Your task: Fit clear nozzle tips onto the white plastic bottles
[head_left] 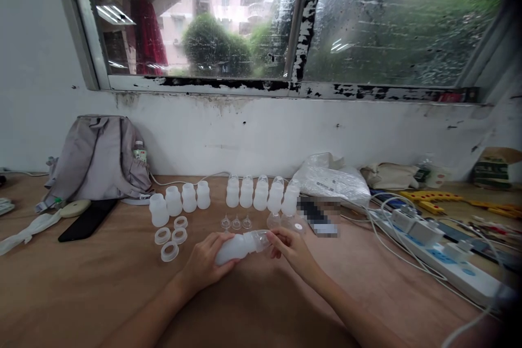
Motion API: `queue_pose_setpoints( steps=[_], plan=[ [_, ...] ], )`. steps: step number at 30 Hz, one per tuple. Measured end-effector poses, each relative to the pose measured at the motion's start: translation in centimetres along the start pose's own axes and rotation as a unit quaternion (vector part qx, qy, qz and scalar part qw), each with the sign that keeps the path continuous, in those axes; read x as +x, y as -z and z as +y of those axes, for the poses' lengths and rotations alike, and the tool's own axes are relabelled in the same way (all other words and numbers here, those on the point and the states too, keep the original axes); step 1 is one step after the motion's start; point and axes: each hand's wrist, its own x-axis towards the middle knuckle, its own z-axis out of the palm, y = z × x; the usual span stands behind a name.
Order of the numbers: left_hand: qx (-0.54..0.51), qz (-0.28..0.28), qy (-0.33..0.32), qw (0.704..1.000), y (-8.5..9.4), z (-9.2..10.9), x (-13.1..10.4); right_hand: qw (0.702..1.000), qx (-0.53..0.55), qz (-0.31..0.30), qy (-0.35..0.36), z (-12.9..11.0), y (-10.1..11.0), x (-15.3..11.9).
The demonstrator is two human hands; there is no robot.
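Note:
A frosted white baby bottle (233, 250) lies tilted between my hands above the table, its top end pointing right. My left hand (211, 256) is closed around the bottle's body. At the other end, my right hand (287, 246) grips the clear dome cap (259, 240) with its fingertips. Just beyond the bottle stand three clear nipples (236, 222). Clear dome caps (273, 221) sit close behind my right hand, partly hidden by it. To the left of my left hand lie several translucent collar rings (169, 251).
Several open bottles (173, 201) stand back left, and several capped bottles (261, 193) at back centre. A black phone (87, 220) and grey backpack (98, 160) are left. Right are a dark blurred-out item (318, 217), plastic bag (332, 179) and power strip (432, 253) with loose cables.

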Motion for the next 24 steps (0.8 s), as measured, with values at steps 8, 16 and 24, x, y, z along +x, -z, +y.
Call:
queue_pose_setpoints(
  steps=[8,16,24],
  plan=[
    [-0.004,-0.024,-0.020,1.000,-0.1,0.4,-0.1,0.999,0.021,-0.006,-0.037,-0.1,-0.3,-0.5],
    [-0.001,0.003,-0.041,0.999,-0.5,0.4,0.0,0.995,0.101,-0.012,-0.025,0.1,-0.9,-0.8],
    [-0.027,0.011,-0.042,0.999,-0.4,0.7,-0.3,0.983,0.159,-0.067,-0.059,0.4,-1.2,-1.0]
  ],
)
